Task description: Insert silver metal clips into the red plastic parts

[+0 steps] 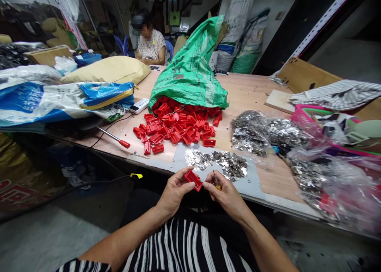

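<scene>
Between the fingers and thumb of my left hand (176,190) is a small red plastic housing (193,180), held tilted at the table's front edge. My right hand (224,192) is closed around a small screwdriver with a yellow handle (218,186), its thin shaft pointing up. The right thumb and forefinger meet close to the housing's right end; whether they pinch a small part there I cannot tell. Just beyond my hands, two heaps of flat metal pieces, one shiny (196,159) and one darker (230,165), lie on a grey sheet (253,181).
Red housings (175,127) spill from a green woven sack (190,73). Clear bags of metal pieces (253,131) stand at the right, beside a pink basket (300,113). A red-tipped lever (123,143) juts out at the left. Another person (153,46) sits across the table.
</scene>
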`<action>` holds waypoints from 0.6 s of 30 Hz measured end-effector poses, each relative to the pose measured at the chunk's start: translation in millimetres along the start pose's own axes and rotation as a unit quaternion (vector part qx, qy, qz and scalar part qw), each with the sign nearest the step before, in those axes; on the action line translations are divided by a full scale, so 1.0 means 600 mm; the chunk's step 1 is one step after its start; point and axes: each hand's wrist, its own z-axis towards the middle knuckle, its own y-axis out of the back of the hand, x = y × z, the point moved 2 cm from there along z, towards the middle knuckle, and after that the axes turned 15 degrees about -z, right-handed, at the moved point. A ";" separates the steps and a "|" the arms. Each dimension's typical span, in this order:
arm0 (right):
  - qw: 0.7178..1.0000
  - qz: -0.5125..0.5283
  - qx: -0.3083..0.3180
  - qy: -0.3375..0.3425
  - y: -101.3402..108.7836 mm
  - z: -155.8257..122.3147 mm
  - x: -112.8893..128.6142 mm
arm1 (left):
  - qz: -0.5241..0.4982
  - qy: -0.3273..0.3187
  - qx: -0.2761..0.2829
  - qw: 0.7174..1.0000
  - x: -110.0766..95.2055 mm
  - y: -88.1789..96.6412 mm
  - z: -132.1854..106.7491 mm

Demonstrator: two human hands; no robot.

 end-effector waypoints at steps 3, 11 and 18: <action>0.999 -0.033 -0.010 0.007 0.003 -0.001 -0.002 | 0.020 -0.012 0.001 1.000 0.000 0.003 0.003; 0.963 -0.252 -0.048 0.079 0.011 -0.001 -0.004 | 0.299 -0.130 0.045 0.944 -0.020 0.017 0.018; 0.931 -0.348 -0.048 0.097 0.003 0.014 -0.005 | 0.509 -0.215 0.126 0.824 -0.034 0.023 0.045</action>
